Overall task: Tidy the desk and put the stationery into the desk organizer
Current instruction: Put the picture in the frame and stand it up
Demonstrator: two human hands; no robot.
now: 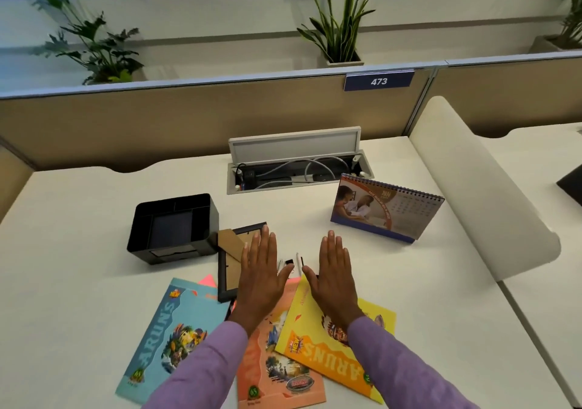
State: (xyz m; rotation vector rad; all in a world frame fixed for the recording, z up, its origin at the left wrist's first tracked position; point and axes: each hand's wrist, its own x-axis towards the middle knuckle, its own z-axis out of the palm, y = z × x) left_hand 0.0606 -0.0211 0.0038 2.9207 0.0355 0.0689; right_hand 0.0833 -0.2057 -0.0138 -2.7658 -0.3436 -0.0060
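Pens (297,262) lie half hidden between the flat, released left hand (261,271) and right hand (335,274), right of the organizer (173,227); a careless sweep could roll them under the notebooks (318,339).

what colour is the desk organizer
Black, seen clearly in the head view: the desk organizer sits left of the hands.
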